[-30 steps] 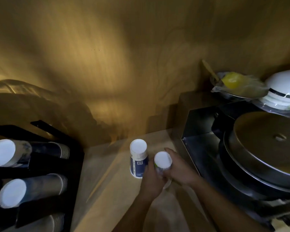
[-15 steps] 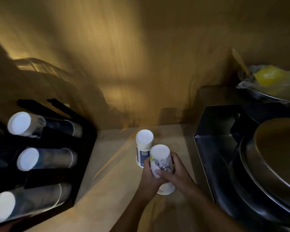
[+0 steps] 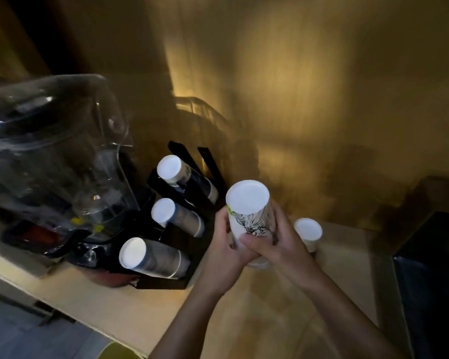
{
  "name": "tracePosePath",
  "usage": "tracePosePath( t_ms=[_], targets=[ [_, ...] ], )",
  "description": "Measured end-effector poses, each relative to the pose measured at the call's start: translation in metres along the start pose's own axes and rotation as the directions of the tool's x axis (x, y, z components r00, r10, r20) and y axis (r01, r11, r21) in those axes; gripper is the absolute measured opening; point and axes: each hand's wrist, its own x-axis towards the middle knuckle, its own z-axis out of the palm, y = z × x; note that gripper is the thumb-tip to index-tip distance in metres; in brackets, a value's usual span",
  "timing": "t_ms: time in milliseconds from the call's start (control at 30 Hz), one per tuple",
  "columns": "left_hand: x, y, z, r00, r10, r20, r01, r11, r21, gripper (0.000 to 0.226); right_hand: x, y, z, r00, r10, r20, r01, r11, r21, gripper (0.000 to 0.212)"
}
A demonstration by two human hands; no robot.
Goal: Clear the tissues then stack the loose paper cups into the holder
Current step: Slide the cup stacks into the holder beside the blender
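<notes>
White paper cup [image 3: 248, 203] clasped in left hand [image 3: 223, 244] and right hand [image 3: 278, 244]; right wrist may topple spare cup [image 3: 307, 230] at bench's [image 3: 244, 320] back edge.

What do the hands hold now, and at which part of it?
The left hand and the right hand grip the upturned printed paper cup round its side wall, near the rim.

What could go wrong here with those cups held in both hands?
The held cups, gripped by the left hand and right hand, seem a nested stack; tilted, they might slide apart. Every visible holder slot already has cups jutting out, so the fit may be tight. The right forearm could topple the standing cups beside it.
</notes>
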Motion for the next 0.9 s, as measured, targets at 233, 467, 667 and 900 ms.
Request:
tracePosePath(
  t_ms=[233,467,667,900],
  targets=[
    [-0.017,0.043,-0.094,0.985,0.125,-0.115,-0.115,0.989,0.091,0.069,0.031,-0.039,0.072,0.969,-0.098,0.228,0.095,0.995,0.021,0.071],
    [-0.03,0.043,-0.166,0.964,0.123,-0.237,-0.104,0.991,0.089,0.069,0.057,-0.051,0.139,0.921,-0.065,0.383,0.1,0.992,-0.073,0.069],
    [-0.027,0.034,-0.194,0.961,0.117,-0.251,-0.086,0.987,0.134,0.073,0.075,-0.042,0.166,0.91,-0.022,0.413,0.094,0.984,-0.154,0.071],
    [-0.031,-0.004,-0.209,0.959,0.047,-0.28,-0.001,0.987,0.161,0.07,0.076,-0.021,0.181,0.886,0.024,0.464,0.118,0.954,-0.275,0.077]
  ],
)
